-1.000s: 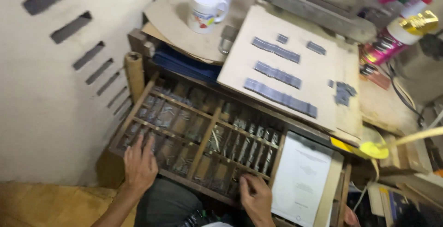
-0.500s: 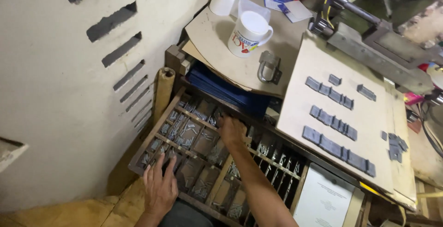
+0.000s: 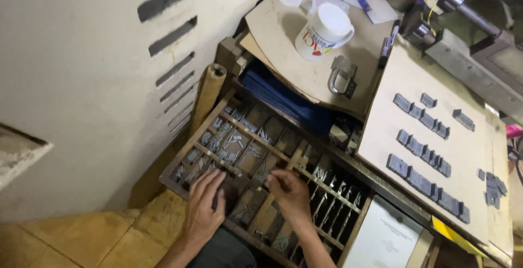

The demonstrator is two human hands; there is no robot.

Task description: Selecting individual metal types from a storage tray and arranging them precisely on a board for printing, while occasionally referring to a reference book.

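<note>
A wooden type case (image 3: 218,111), split into many small compartments of grey metal type pieces, lies pulled out below the desk. My left hand (image 3: 204,208) rests flat with fingers spread on the case's near left compartments. My right hand (image 3: 289,191) hovers over the middle compartments, its fingers curled together as if pinching; whether a piece is between them I cannot tell. Rows of grey metal type blocks (image 3: 422,148) lie on a pale board (image 3: 392,82) to the right.
A white mug (image 3: 322,32) and a metal padlock (image 3: 342,76) sit on a round cardboard sheet above the case. Blue folders (image 3: 278,96) lie under it. A printed white sheet (image 3: 384,241) lies at lower right. A pale wall (image 3: 81,82) stands at left.
The view shifted left and closer. My right hand drew back from the upper middle of the case toward its near middle. My left hand stayed on the near left compartments.
</note>
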